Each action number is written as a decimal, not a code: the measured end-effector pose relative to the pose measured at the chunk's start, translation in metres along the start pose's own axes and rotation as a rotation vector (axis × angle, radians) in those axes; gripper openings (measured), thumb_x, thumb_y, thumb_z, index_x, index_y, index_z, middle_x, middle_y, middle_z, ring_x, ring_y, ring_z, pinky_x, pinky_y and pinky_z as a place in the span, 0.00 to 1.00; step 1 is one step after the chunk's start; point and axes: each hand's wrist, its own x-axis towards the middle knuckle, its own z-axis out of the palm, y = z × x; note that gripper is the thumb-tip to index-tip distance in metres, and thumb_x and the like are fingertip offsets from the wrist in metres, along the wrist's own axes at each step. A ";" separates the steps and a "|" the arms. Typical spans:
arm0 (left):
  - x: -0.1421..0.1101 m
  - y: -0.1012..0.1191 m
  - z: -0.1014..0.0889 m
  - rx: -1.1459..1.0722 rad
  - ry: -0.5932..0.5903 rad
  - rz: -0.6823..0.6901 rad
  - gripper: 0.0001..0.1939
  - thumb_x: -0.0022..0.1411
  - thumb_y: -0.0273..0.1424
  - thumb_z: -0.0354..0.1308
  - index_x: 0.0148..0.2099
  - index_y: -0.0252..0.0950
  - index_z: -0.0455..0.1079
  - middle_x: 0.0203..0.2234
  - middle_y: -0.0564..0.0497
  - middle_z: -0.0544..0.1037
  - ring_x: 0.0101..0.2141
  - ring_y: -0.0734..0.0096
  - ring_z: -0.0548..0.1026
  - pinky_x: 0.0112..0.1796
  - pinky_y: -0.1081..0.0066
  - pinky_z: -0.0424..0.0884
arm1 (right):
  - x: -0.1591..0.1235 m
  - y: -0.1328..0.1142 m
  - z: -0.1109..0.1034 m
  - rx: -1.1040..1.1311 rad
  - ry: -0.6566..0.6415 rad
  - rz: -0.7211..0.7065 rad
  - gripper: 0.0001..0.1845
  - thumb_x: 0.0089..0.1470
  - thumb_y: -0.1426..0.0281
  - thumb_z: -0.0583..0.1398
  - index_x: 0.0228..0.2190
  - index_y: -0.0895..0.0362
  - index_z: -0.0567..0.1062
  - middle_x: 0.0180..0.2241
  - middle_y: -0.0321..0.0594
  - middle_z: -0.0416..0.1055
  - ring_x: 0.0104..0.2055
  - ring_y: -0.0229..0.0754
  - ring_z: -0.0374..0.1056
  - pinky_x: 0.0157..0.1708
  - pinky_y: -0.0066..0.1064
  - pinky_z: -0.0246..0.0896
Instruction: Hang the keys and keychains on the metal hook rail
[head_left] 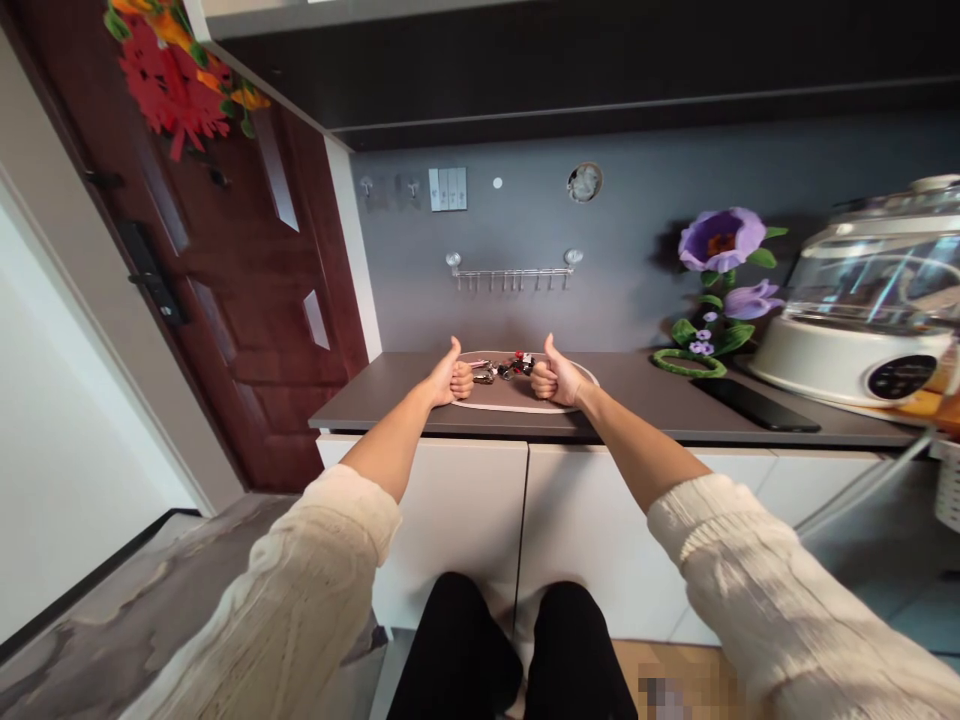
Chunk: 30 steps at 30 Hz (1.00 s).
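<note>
Both my hands are held out over the dark countertop (382,395) with thumbs pointing up. My left hand (450,378) is a closed fist, and nothing shows in it. Its curled fingers face a small cluster of keys and trinkets (504,369) lying on the counter. On the other side of that cluster, my right hand (556,376) makes the same fist, also with nothing visible inside. A thin pale oval outline (517,408) runs around the cluster and passes beside both hands; whether it is a cord or a rim I cannot tell.
A clear hook rail (514,272) hangs on the grey wall above. To the right stand purple knitted flowers (720,243), a black phone (754,403) and a white appliance with a clear top (847,355). A dark shelf (600,80) overhangs. A brown door (247,290) is at left.
</note>
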 end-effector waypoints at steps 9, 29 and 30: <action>0.009 0.017 -0.001 0.102 -0.027 0.065 0.33 0.48 0.61 0.42 0.14 0.37 0.41 0.07 0.59 0.44 0.10 0.84 0.44 0.14 0.77 0.39 | 0.013 -0.013 0.001 -0.034 -0.006 -0.061 0.34 0.45 0.39 0.40 0.11 0.55 0.49 0.10 0.27 0.40 0.12 0.28 0.35 0.12 0.23 0.30; 0.083 0.015 -0.029 1.272 0.568 0.677 0.08 0.57 0.30 0.50 0.33 0.35 0.71 0.27 0.51 0.73 0.29 0.73 0.68 0.33 0.74 0.62 | 0.118 -0.003 -0.001 -0.742 0.620 -0.415 0.08 0.49 0.75 0.55 0.34 0.59 0.70 0.27 0.36 0.69 0.25 0.31 0.62 0.27 0.24 0.58; 0.083 0.013 -0.030 1.326 0.536 0.683 0.09 0.57 0.30 0.50 0.33 0.35 0.71 0.28 0.50 0.73 0.31 0.73 0.68 0.34 0.73 0.62 | 0.118 0.000 -0.004 -0.824 0.608 -0.413 0.08 0.48 0.75 0.55 0.34 0.59 0.70 0.28 0.37 0.70 0.27 0.32 0.63 0.29 0.25 0.58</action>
